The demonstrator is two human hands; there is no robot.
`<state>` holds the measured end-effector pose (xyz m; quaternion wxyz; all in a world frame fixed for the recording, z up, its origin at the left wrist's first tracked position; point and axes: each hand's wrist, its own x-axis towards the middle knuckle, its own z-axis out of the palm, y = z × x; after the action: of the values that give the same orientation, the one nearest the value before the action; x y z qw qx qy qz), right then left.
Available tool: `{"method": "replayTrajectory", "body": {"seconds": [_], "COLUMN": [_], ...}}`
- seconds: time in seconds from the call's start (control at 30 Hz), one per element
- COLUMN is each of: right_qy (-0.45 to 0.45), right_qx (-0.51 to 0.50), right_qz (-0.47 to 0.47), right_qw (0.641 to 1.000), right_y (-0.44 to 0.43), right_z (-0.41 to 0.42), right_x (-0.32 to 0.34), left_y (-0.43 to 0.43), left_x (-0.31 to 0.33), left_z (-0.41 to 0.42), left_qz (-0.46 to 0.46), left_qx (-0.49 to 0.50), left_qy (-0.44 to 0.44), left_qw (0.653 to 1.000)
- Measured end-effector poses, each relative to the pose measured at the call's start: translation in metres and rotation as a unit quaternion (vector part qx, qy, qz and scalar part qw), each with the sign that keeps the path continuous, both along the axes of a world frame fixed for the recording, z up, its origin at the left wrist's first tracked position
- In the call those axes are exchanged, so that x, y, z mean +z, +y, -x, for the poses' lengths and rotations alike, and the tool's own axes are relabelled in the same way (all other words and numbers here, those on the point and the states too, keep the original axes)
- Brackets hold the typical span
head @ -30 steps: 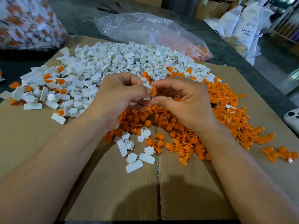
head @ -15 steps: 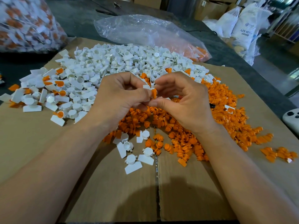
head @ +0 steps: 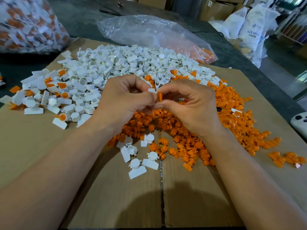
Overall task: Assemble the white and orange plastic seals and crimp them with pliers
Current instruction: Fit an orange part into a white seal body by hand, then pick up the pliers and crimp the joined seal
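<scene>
Hardly moved: left hand (head: 123,100) pinches the white seal (head: 152,90), right hand (head: 191,107) pinches the orange plug (head: 159,97); press it in straight, fully seated.

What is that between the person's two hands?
In the head view, a white plastic seal body pinched by the left hand meets a small orange plastic insert pinched by the right hand.

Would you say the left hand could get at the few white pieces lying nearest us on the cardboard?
Probably yes: those white pieces lie uncovered on the cardboard, close by the left hand, with nothing between. It is busy pinching a white seal body, though.
</scene>
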<state>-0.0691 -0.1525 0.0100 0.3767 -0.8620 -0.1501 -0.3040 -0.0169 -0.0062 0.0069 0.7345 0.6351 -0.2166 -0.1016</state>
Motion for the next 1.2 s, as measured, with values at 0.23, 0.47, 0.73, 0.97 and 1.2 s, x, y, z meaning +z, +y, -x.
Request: {"method": "replayTrajectory", "body": {"seconds": [0.23, 0.47, 0.73, 0.97, 1.2], "right_qy": [0.043, 0.216, 0.361, 0.433, 0.406], "right_qx": [-0.008, -0.208, -0.224, -0.208, -0.215], "right_qz": [0.003, 0.085, 0.226, 0.27, 0.23], "right_qw": [0.999, 0.95, 0.876, 0.835, 0.858], "right_y": [-0.001, -0.049, -0.058, -0.052, -0.051], "right_z": [0.002, 0.002, 0.0, -0.005, -0.007], "right_x": [0.003, 0.023, 0.017, 0.009, 0.007], "left_y": [0.001, 0.003, 0.002, 0.003, 0.004], "left_x": [0.0, 0.001, 0.0, 0.001, 0.0], "left_z": [-0.001, -0.006, -0.006, -0.005, -0.005], "left_qz": [0.005, 0.019, 0.021, 0.024, 0.02], "left_qx": [-0.006, -0.002, 0.001, -0.006, -0.006], "left_qy": [0.013, 0.046, 0.048, 0.051, 0.049], "left_qw": [1.0, 0.999, 0.999, 0.998, 0.999]}}
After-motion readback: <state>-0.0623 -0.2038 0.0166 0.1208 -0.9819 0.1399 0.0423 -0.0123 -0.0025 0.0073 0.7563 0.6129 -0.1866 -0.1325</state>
